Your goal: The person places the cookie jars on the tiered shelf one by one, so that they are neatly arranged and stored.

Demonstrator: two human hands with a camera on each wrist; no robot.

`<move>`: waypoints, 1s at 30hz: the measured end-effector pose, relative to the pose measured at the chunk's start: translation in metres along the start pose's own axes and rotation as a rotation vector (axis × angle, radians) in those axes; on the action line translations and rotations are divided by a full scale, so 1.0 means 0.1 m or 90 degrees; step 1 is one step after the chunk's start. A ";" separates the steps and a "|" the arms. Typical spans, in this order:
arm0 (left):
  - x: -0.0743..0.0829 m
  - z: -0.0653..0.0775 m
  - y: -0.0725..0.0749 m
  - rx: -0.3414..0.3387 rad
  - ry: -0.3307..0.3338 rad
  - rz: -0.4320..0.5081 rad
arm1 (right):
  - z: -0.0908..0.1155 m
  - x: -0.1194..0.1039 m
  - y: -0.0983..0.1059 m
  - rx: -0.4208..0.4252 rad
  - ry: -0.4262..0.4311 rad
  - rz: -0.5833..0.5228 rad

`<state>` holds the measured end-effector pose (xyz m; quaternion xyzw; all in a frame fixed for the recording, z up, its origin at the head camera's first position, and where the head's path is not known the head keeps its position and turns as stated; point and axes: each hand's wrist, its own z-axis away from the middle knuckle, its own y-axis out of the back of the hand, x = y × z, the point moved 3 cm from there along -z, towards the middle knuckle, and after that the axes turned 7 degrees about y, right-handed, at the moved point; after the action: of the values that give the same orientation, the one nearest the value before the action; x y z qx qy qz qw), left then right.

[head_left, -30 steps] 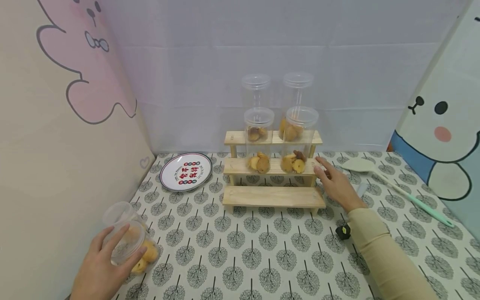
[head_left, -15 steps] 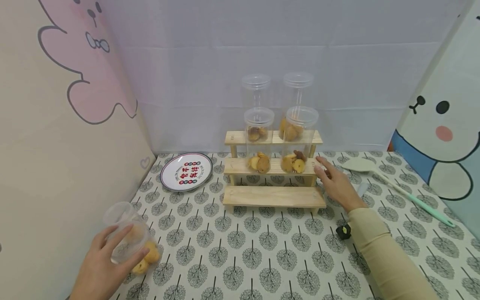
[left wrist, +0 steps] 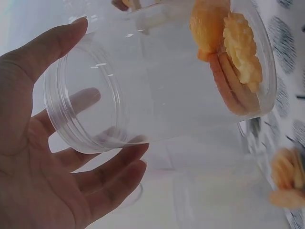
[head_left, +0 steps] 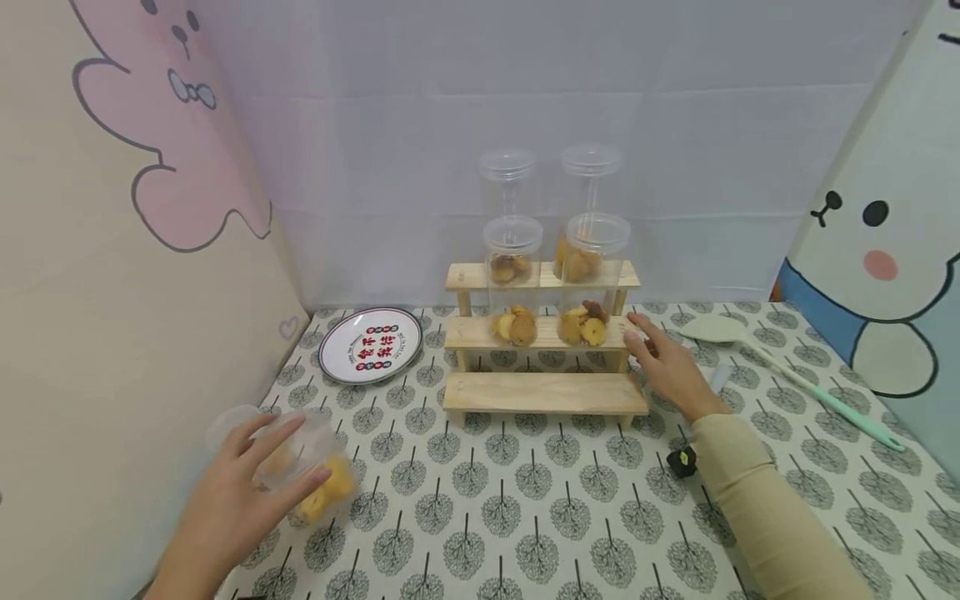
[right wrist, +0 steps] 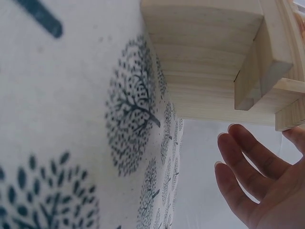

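My left hand [head_left: 228, 492] grips a clear plastic jar [left wrist: 162, 71] around its lid end, thumb on one side and fingers on the other. Yellow and brown cookies [left wrist: 243, 52] lie at the jar's bottom. In the head view a second clear jar [head_left: 228, 423] stands behind that hand, partly hidden by it. My right hand [head_left: 671, 367] is at the right end of the wooden tiered rack [head_left: 547, 393], fingertips at the middle step. In the right wrist view its fingers [right wrist: 248, 176] are loosely extended beside the rack's wooden end.
Several lidded cookie jars, one at the front right [head_left: 596, 275], stand on the rack's upper two steps. A white plate [head_left: 371, 346] lies left of it. To the right are a spatula with a green handle [head_left: 855, 417] and a small black object [head_left: 682, 462].
My left hand has moved up and to the right with the jar, away from the second jar. The right hand stays at the rack's end.
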<state>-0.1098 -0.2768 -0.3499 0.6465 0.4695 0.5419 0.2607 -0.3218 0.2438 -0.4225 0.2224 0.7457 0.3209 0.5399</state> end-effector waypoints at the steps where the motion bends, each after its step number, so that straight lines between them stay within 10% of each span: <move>1: 0.05 -0.03 -0.01 0.003 -0.008 -0.005 | 0.00 0.00 0.00 0.001 0.001 0.001; 15: 0.69 -0.48 -0.28 0.011 -0.122 0.114 | -0.01 0.03 -0.04 -0.001 0.000 0.001; 30: 1.74 -0.86 -0.48 -0.046 -0.251 0.184 | -0.02 0.03 0.00 -0.005 -0.008 0.019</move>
<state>-0.2113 -0.1166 -0.2870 0.7905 0.2925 0.4535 0.2896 -0.3249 0.2454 -0.4235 0.2334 0.7377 0.3307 0.5404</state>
